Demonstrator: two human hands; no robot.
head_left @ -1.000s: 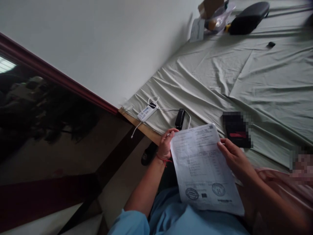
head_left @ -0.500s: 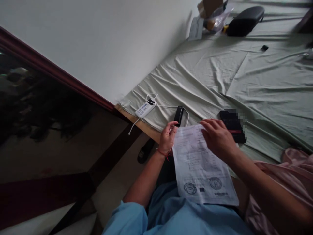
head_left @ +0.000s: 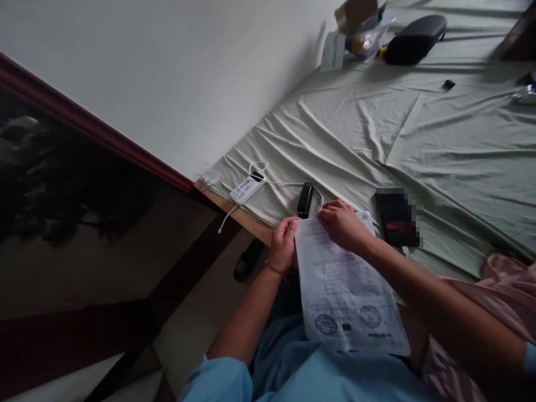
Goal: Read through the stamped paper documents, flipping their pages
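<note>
A printed paper sheet (head_left: 343,290) with two round stamps near its bottom lies over my lap. My left hand (head_left: 283,244) grips its upper left edge; a red string circles that wrist. My right hand (head_left: 341,223) reaches across and pinches the sheet's top edge near the left corner. Just beyond my hands a black stapler (head_left: 305,199) lies on the pale green bedsheet (head_left: 419,128).
A white power bank (head_left: 245,190) with a white cable lies at the bed's corner. A dark booklet (head_left: 396,215) sits right of the paper. At the far end are a black case (head_left: 414,38), a cardboard box (head_left: 355,12) and plastic bags. Pink cloth (head_left: 506,285) lies at right; a dark shoe (head_left: 248,261) is on the floor.
My right hand has left the paper's right edge and moved across to its top left, close to my left hand. The sheet has dropped lower onto my lap.
</note>
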